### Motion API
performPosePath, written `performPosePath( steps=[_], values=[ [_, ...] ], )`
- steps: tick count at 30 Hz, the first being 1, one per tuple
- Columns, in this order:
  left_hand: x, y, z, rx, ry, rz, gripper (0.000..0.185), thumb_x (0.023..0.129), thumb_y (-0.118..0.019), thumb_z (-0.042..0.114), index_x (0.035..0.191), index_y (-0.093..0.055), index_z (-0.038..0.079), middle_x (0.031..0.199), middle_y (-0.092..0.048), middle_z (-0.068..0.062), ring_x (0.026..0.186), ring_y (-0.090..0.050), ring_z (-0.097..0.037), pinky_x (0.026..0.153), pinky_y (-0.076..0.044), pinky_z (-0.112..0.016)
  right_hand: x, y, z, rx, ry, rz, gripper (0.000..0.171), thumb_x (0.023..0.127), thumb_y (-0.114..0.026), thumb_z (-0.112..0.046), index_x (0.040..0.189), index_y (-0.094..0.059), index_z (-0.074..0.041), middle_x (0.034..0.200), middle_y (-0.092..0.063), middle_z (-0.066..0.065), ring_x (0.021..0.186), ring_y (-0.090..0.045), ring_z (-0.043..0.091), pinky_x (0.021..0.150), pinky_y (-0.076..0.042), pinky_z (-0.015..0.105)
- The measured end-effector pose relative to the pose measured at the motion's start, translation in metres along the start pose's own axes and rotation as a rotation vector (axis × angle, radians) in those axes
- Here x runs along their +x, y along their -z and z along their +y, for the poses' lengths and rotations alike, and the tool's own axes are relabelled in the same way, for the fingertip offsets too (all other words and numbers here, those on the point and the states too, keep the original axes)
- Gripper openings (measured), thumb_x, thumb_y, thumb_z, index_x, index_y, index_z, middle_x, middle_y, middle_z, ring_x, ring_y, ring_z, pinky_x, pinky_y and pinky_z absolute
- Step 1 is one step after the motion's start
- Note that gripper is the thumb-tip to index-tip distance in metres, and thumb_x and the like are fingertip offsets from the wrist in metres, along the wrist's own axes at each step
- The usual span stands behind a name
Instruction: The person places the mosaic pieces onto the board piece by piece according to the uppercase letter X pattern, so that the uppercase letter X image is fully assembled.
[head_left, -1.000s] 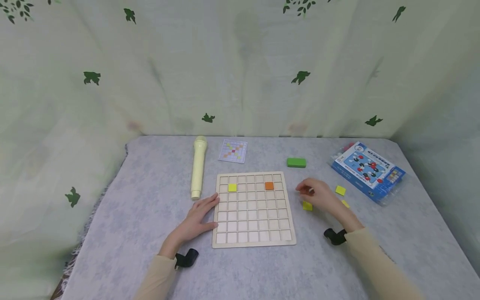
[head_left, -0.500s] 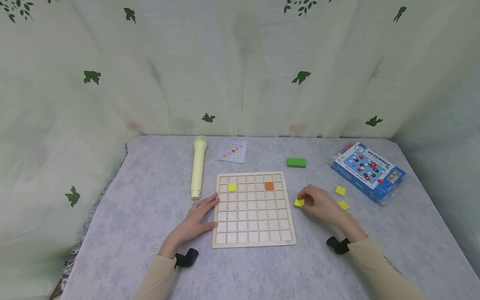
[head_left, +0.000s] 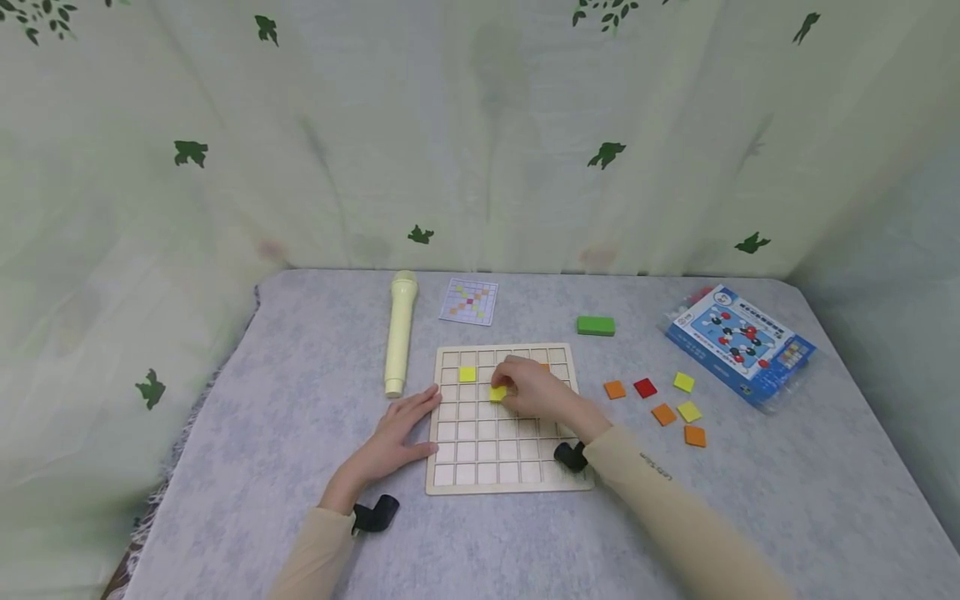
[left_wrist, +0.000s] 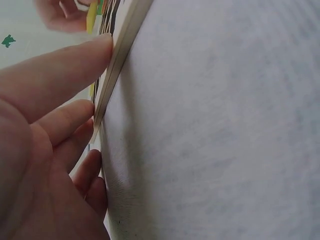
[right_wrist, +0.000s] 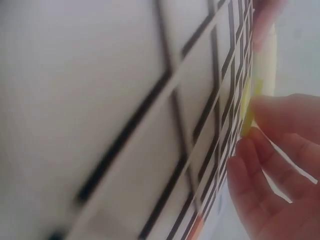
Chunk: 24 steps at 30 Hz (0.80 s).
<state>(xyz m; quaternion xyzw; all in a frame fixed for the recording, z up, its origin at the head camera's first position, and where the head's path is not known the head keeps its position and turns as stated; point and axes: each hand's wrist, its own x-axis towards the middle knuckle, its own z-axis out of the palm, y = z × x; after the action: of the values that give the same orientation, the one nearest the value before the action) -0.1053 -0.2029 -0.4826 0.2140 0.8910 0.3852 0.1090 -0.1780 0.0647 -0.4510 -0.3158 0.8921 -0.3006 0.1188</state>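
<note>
My right hand (head_left: pixel 542 393) pinches a yellow square tile (head_left: pixel 497 393) between thumb and fingertips, over the second row of cells of a wooden grid board (head_left: pixel 510 490). In the right wrist view the held tile (right_wrist: pixel 248 123) stands tilted close to the grid. Another yellow tile (head_left: pixel 467 375) sits in a cell near the board's upper left. An orange tile (head_left: pixel 545 367) at the upper right is partly hidden behind the right hand. My left hand (head_left: pixel 392 442) rests with fingers extended against the board's left edge; the left wrist view shows its thumb (left_wrist: pixel 75 65) touching the board's side.
Right of the board lie loose tiles: several orange ones (head_left: pixel 663 414), a red one (head_left: pixel 645 387) and two yellow ones (head_left: pixel 689 412). Behind stand a green block (head_left: pixel 596 326), a pattern card (head_left: pixel 468 302), a pale yellow microphone-shaped object (head_left: pixel 400 333) and a blue box (head_left: pixel 738 346).
My right hand has picked up a yellow tile from the table and carried it left over the board, uncovering the orange and red tiles. The left hand has stayed in place.
</note>
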Motion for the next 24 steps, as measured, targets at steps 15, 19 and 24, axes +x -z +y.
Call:
performPosePath(
  steps=[15,19,24],
  values=[
    [0.002,-0.002,-0.001,-0.009,0.002,-0.003,0.068,0.083,-0.065,0.022,0.141,-0.031,0.011,0.148,-0.018,-0.001,0.131,-0.013,-0.027,0.099,-0.017,-0.053,0.007,-0.005,-0.002,-0.04,-0.032,0.019,0.027,0.079,-0.052,0.003,0.101,-0.062,-0.009,0.094,-0.056,-0.002,0.087,-0.05,0.013,0.076,-0.042,0.027],
    [0.002,-0.002,-0.001,-0.011,-0.001,-0.003,0.068,0.083,-0.065,0.022,0.141,-0.031,0.011,0.148,-0.018,-0.002,0.131,-0.013,-0.027,0.099,-0.016,-0.053,-0.019,0.012,0.022,0.061,-0.053,0.121,0.025,0.078,-0.057,0.001,0.101,-0.063,-0.007,0.094,-0.057,0.001,0.085,-0.051,0.015,0.074,-0.044,0.03],
    [0.001,-0.001,0.0,0.002,0.011,-0.003,0.069,0.083,-0.065,0.022,0.142,-0.03,0.011,0.149,-0.018,-0.001,0.131,-0.012,-0.027,0.099,-0.016,-0.053,-0.062,0.037,0.058,0.077,-0.101,0.227,0.025,0.076,-0.061,0.003,0.101,-0.061,-0.003,0.097,-0.058,0.008,0.088,-0.053,0.022,0.073,-0.046,0.036]
  ],
)
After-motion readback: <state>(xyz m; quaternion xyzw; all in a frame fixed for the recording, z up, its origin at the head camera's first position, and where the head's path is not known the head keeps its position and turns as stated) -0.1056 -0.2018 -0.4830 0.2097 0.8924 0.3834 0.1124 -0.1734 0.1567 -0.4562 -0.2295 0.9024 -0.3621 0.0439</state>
